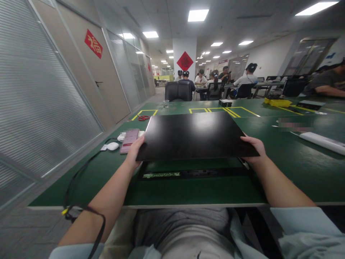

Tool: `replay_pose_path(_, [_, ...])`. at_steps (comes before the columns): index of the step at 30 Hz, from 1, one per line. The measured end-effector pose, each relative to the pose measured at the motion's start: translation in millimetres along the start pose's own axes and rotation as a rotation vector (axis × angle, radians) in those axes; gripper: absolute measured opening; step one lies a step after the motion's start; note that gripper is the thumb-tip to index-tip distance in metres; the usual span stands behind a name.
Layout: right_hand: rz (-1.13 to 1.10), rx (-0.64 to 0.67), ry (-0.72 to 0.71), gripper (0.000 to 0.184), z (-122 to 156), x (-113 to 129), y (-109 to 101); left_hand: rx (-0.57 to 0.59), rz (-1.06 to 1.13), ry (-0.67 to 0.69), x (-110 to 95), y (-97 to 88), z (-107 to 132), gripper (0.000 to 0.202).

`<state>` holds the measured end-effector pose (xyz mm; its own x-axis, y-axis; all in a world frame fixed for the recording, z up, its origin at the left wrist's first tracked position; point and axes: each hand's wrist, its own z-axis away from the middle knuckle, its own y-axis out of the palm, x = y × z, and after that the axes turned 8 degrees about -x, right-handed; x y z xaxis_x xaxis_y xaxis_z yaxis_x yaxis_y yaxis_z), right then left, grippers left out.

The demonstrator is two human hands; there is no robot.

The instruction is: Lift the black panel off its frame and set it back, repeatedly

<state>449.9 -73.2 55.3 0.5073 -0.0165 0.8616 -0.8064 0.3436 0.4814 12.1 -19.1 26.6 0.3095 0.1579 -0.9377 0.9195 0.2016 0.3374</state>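
A wide, flat, glossy black panel (192, 138) is held up above the table between both of my hands. My left hand (135, 149) grips its left edge, the fingers hidden underneath. On the opposite edge my right hand (254, 148) has its thumb along the top and its other fingers below. Beneath the panel lies a dark frame (210, 173) with a strip of greenish circuit board (161, 175) at its near left. The panel covers most of that frame, and I cannot tell whether the two touch at the back.
On the green table (88, 187), a phone (129, 140) and white device (111, 146) with a black cord lie left. Red-handled scissors (143, 118) and a clear cup (165, 103) are farther back. A white bar (322, 141) and yellow tray (277, 102) lie right. Several people sit beyond.
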Motion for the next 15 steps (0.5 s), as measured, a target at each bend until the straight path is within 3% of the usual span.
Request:
replay_pose_path(4, [-0.079, -0.065, -0.059, 0.038, -3, 5, 1, 0.026, -0.247, 0.004, 7, -2.1, -5, 0.059])
replay_pose_path(9, [-0.253, -0.163, -0.189, 0.037, -15, 5, -3, 0.073, -0.712, 0.167, 14, -15.6, -12, 0.061])
replay_pose_path(15, [-0.403, -0.255, -0.314, 0.029, -38, 5, -20, 0.193, -1.054, 0.361, 17, -21.0, -15, 0.041])
